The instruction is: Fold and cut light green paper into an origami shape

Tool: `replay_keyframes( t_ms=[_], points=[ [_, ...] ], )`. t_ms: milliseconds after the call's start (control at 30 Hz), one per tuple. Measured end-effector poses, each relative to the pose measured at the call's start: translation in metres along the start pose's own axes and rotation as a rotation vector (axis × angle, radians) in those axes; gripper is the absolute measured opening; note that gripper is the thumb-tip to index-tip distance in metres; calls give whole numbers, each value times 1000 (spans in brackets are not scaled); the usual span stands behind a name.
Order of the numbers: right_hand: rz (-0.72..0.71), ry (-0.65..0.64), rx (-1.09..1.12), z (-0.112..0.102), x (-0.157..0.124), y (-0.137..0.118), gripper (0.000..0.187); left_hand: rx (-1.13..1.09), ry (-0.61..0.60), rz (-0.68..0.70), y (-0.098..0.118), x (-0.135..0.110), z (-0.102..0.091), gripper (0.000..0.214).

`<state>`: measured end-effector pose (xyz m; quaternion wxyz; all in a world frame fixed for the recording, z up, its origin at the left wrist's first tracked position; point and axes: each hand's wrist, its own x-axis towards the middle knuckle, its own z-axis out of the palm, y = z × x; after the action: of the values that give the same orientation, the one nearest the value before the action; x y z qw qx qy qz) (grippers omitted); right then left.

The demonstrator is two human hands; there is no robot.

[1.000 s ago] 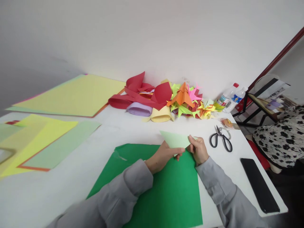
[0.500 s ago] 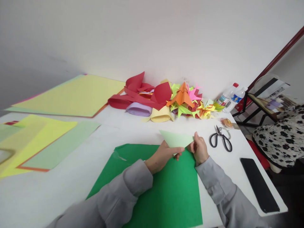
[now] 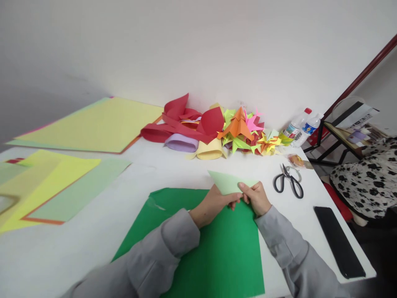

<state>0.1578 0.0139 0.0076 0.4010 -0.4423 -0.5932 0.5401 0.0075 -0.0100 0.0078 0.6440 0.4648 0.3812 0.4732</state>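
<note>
A pale green sheet of paper [image 3: 228,182], folded into a triangle, is held up between my hands. My left hand [image 3: 214,205] pinches its lower edge, thumb on the near face. My right hand [image 3: 256,196] is closed on the paper's right part, its thumb pressed on the face close to my left thumb. Both hands are over the upper part of a large green sheet [image 3: 223,252] lying on the white table [image 3: 93,244]. The fingers behind the paper are partly hidden.
Black-handled scissors [image 3: 288,182] and a black phone-like slab [image 3: 339,242] lie on the right. Folded paper pieces [image 3: 238,128], red paper strips [image 3: 192,124] and two bottles [image 3: 305,128] stand along the wall. Coloured sheets [image 3: 83,190] lie on the left.
My right hand has shifted inward from the paper's right corner, and its thumb now presses on the paper's face near my left thumb. My left hand has stayed in place.
</note>
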Motion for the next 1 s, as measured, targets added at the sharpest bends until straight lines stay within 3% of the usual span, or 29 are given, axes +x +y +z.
replay_keyframes(
  t_ms=[367,600,800,1000],
  points=[
    [-24,96,95,-2,3,6,63,-78,23,-35,-3,0,0,22],
    [-1,18,-9,0,0,1,59,-82,-32,-35,-4,0,-1,23],
    [-24,107,128,-1,3,3,61,-215,51,-86,5,1,2,31],
    [-23,130,147,1,3,0,61,-136,55,-69,4,0,3,33]
  ],
)
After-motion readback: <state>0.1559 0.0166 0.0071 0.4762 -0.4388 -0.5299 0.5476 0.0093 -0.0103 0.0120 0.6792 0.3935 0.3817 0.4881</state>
